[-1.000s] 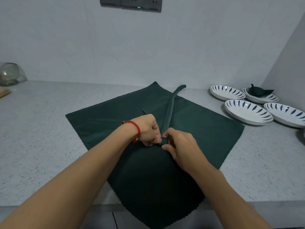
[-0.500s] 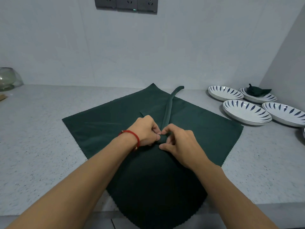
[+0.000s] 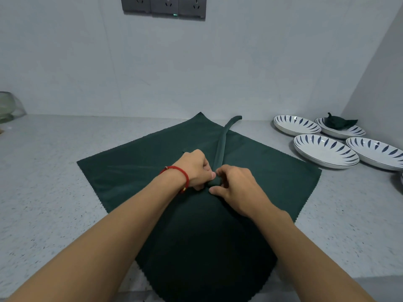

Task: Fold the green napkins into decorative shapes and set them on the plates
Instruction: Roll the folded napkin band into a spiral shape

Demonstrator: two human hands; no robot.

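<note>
Since a second ago, both my hands have crept up the strip, coiling its near end tighter.

Spread across the counter [image 3: 54,192] middle lies the napkin [image 3: 135,168]; folded napkin [image 3: 339,123] sits on the back-right plate [image 3: 353,132]. Strip [image 3: 220,149]: light, soft, slippery cloth, likely to spring loose. Left hand [image 3: 194,168] and right hand [image 3: 235,186] pinch the coil [image 3: 214,182], where I would keep hold.

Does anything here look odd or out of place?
Only slightly: the flat green napkin hangs over the counter's front edge. The rolled strip both hands pinch looks deliberate, and one folded napkin sits neatly on its plate.
</note>
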